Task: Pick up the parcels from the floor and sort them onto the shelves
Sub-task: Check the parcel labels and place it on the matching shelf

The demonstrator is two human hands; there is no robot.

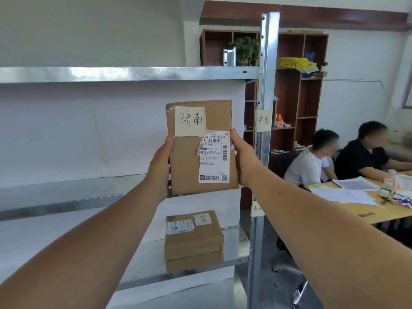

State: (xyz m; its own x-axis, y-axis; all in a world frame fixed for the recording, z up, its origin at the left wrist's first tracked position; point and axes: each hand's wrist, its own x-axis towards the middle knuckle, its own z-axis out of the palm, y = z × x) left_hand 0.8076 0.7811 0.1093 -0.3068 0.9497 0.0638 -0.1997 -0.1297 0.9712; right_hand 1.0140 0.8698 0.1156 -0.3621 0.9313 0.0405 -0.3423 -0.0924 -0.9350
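Head view, centre of the frame: both hands hold one flat cardboard parcel (201,148) upright in front of the metal shelves (124,73). The left hand (159,168) is closed along its left edge and the right hand (242,159) along its right edge, each grip wrapped on the cardboard. A handwritten paper tag (190,121) on the parcel seems to match the note (263,120) taped to the shelf post (266,85) at the right, so this level looks like the correct one. Lower centre, another taped parcel (193,240) already sits on the shelf below; that one looks sorted. The floor is hardly in view, so I cannot tell how many remain. Room is generous: the middle shelf stretches bare to the left, with the upper shelf's edge well above the parcel. The post stands just beside the right hand, the tightest spot.
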